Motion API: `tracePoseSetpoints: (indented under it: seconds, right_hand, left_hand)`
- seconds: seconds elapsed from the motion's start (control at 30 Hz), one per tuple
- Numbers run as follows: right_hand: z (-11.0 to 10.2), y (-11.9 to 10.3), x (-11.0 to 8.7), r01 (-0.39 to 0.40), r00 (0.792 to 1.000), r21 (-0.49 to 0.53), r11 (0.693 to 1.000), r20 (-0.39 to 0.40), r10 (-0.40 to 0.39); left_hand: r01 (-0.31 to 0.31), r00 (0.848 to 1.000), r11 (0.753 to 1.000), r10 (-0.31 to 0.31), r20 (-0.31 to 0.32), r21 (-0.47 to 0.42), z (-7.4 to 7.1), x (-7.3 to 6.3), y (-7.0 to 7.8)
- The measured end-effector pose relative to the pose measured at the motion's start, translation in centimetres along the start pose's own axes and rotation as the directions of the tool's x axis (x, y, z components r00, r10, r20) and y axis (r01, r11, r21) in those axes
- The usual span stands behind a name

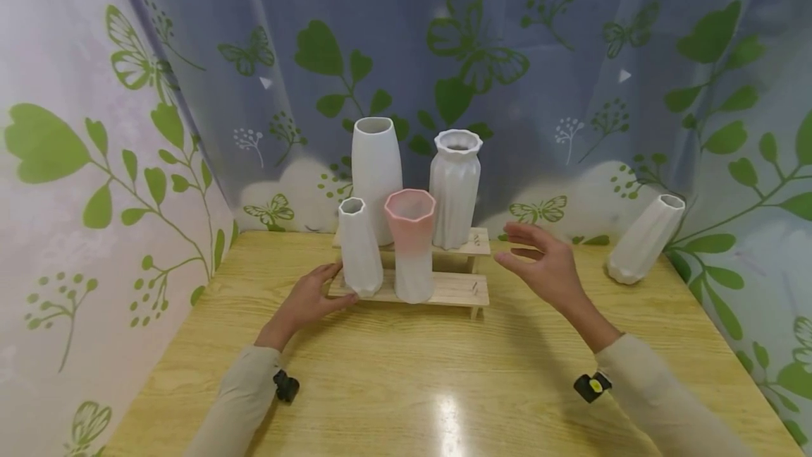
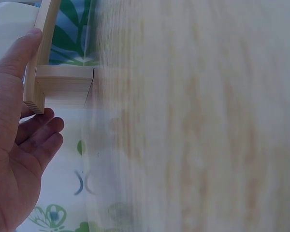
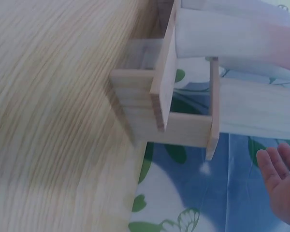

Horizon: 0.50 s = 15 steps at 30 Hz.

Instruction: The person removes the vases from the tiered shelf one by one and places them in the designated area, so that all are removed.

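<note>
A two-step wooden stand (image 1: pixel 459 290) carries several vases. Its lower step bears a slim white faceted vase (image 1: pixel 361 252) and a pink-to-white vase (image 1: pixel 411 252); behind them, on the upper step, stand a tall white vase (image 1: pixel 376 168) and a white ribbed vase with a scalloped rim (image 1: pixel 454 196). My left hand (image 1: pixel 311 298) grips the lower step's left end, thumb along the front edge in the left wrist view. Right of the stand, my right hand (image 1: pixel 544 265) hovers with fingers spread apart from the thumb, holding nothing and touching no vase.
Another white faceted vase (image 1: pixel 646 238) is at the table's far right and looks tilted. The wood-grain table (image 1: pixel 380 386) meets a leaf-and-butterfly patterned curtain (image 1: pixel 406 34) at the back and sides. A small dark device (image 1: pixel 593 386) is at the right wrist.
</note>
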State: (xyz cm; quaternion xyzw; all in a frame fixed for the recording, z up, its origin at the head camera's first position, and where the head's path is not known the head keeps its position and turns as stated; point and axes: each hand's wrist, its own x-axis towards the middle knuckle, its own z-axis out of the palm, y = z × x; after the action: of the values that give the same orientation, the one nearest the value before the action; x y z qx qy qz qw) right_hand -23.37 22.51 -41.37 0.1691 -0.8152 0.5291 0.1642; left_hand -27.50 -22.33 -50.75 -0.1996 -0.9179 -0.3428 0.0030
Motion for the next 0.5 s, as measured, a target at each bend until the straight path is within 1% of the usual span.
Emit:
tracePoseSetpoints:
  seconds: [0.1, 0.2, 0.3, 0.43, 0.5]
  right_hand:
    - [0.6, -0.7, 0.1, 0.012, 1.0, 0.024, 1.0, 0.007, -0.012]
    - [1.3, -2.5, 0.2, 0.029, 0.999, 0.043, 0.999, 0.024, -0.03]
    - [2.1, -3.1, 0.4, 0.028, 0.999, 0.063, 0.998, 0.038, -0.031]
    - [3.1, -1.7, 0.9, 0.026, 0.998, 0.091, 0.995, 0.05, -0.03]
    - [3.6, -1.5, 1.1, 0.031, 0.997, 0.095, 0.995, 0.061, -0.036]
  left_hand:
    - [0.004, 1.0, 1.0, -0.004, 0.004, 0.001, 0.0, 0.0, 0.0]
    - [0.01, 1.0, 1.0, -0.01, 0.007, 0.006, 0.0, 0.0, 0.1]
    - [0.013, 1.0, 1.0, -0.013, 0.008, 0.005, 0.0, 0.0, 0.1]
    - [0.003, 1.0, 1.0, -0.003, 0.002, 0.021, 0.0, 0.1, -0.1]
    - [0.001, 1.0, 1.0, -0.001, -0.002, 0.029, 0.0, 0.1, -0.1]
